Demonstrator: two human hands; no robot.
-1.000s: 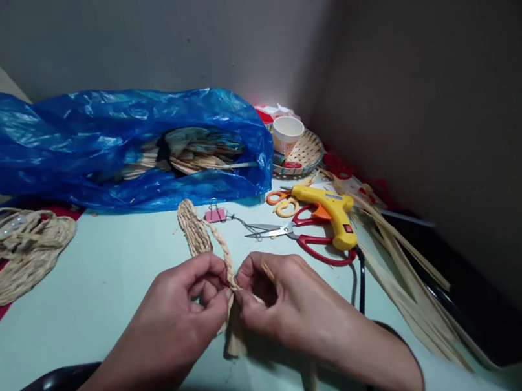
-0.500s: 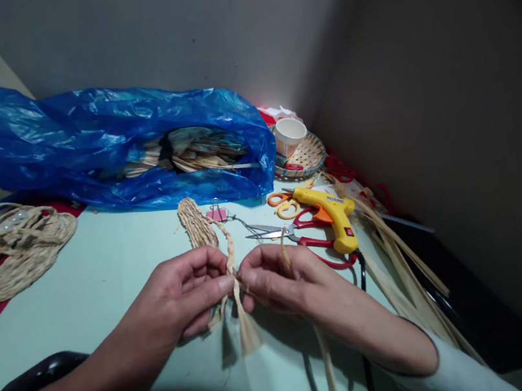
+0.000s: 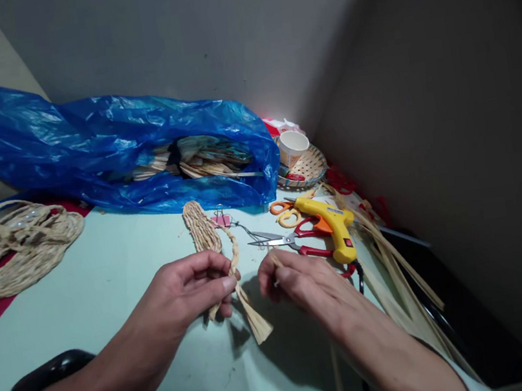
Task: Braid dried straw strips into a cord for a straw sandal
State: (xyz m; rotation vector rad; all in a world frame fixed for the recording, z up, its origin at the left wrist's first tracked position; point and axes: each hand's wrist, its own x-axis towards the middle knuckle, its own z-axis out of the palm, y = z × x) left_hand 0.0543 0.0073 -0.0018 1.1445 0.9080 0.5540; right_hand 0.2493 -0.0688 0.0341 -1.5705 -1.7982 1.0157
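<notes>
My left hand (image 3: 191, 291) pinches a braided straw cord (image 3: 235, 248) between thumb and fingers. A loose, fanned straw end (image 3: 256, 321) hangs below that grip. Behind the fingers, the cord runs up to a coiled straw piece (image 3: 201, 226), partly hidden by my left hand. My right hand (image 3: 307, 286) is apart from the braid, its fingers closed around a straw strip (image 3: 337, 373). One end of the strip pokes up by the thumb and the rest trails below the wrist. Red-handled scissors (image 3: 291, 238) lie just beyond my right hand.
A yellow glue gun (image 3: 336, 223) with a black cord lies beside the scissors. Behind it stand a woven basket (image 3: 317, 162) and a paper cup (image 3: 293, 146). A blue plastic bag (image 3: 133, 126) of straw spans the back. Woven straw pieces (image 3: 29, 256) lie left, straw strips (image 3: 399, 266) right.
My right hand has drawn away from the braid to the right, with the strip still in it. The loose straw end now hangs further right. My left hand keeps its pinch.
</notes>
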